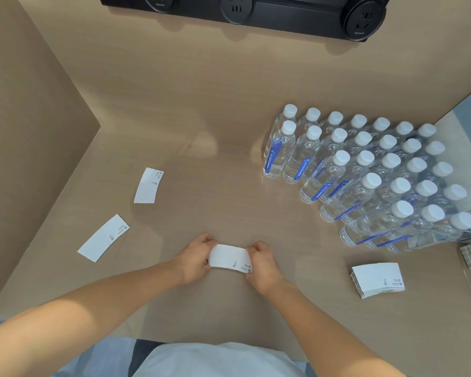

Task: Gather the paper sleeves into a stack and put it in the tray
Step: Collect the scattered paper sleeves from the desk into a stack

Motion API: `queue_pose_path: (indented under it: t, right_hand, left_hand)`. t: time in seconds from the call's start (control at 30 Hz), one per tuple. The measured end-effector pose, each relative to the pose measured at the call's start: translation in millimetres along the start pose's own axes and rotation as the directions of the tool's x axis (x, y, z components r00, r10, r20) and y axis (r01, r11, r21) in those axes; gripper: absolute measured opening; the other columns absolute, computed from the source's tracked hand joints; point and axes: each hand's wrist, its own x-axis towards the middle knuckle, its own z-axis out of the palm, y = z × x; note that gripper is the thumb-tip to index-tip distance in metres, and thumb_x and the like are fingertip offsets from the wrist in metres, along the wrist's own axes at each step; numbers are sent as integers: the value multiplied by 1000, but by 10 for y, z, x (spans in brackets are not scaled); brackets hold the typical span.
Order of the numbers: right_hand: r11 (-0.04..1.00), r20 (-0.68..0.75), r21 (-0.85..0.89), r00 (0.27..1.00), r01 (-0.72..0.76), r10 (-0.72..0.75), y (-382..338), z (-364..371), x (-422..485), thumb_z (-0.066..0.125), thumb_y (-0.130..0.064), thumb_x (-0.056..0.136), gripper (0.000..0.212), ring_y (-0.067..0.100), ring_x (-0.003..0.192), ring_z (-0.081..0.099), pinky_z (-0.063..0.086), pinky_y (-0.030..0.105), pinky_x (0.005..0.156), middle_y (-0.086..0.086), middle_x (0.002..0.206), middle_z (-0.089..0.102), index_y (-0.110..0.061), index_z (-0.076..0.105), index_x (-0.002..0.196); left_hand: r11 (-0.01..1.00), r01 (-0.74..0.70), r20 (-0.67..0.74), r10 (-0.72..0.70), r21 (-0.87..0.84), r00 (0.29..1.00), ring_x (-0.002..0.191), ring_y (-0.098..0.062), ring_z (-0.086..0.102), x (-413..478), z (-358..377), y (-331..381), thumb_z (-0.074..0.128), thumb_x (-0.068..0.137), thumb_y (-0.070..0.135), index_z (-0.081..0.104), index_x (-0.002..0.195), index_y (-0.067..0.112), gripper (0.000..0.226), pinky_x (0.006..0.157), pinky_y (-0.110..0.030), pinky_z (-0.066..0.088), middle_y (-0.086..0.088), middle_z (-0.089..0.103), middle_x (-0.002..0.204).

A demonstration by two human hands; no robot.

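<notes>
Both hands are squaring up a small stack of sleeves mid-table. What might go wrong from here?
1. Two loose sleeves lie far to the left and may get left out of the stack that the left hand and right hand pinch.
2. Reaching right toward the other pile could knock over the water bottles nearby.
3. No tray is clearly visible.

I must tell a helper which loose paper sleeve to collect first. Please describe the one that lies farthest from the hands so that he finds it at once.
Start at the water bottles on the right and look across the table to its left side, near the wall. Two single sleeves lie flat there; take the far sleeve, closer to the back wall. The near sleeve lies slanted.
</notes>
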Motion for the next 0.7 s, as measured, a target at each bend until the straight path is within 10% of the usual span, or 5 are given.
queue_pose_path:
  t: [0.7]
  right_hand:
    - [997,76,-67,997,-27,33,-100,-106,-37,58,0,80,46,28,118,42,47,35,96,10,127,43,-9,50,124]
  left_hand:
    - [997,69,-24,-70,-39,997,86,-17,62,-45,14,66,61,78,1,61,108,9,31,83,-27,54,-1,43,119]
